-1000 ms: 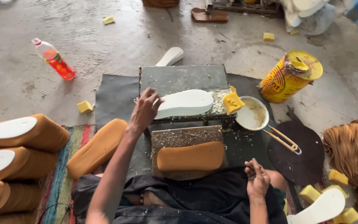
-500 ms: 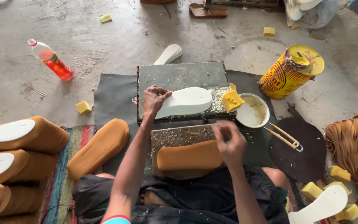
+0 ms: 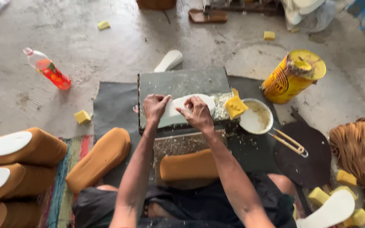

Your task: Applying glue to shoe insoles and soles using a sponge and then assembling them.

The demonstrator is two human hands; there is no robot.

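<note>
both hands are on a white sole [image 3: 191, 107] that lies flat on a grey block [image 3: 182, 82], the work surface in front of the person. the left hand [image 3: 155, 107] presses on the left end of the sole with its fingers bent down onto it. the right hand [image 3: 197, 113] lies over the middle of the sole, its fingers curled down on it. neither hand lifts the sole; it rests on the block.

just right of the sole a yellow sponge [image 3: 235, 107] sits at the edge of the block. next to it is a white bowl [image 3: 256, 118] with pale glue in it. a yellow can [image 3: 293, 77] stands behind the bowl on the floor.

near the person's lap a tan foam piece [image 3: 189, 166] lies on a speckled board [image 3: 178, 143]. another tan piece [image 3: 99, 158] lies to the left on a dark mat [image 3: 115, 105]. far left there is a stack of tan pieces with white soles [image 3: 5, 143] on top. a red bottle [image 3: 47, 68] lies on the floor, well apart from the hands.
</note>
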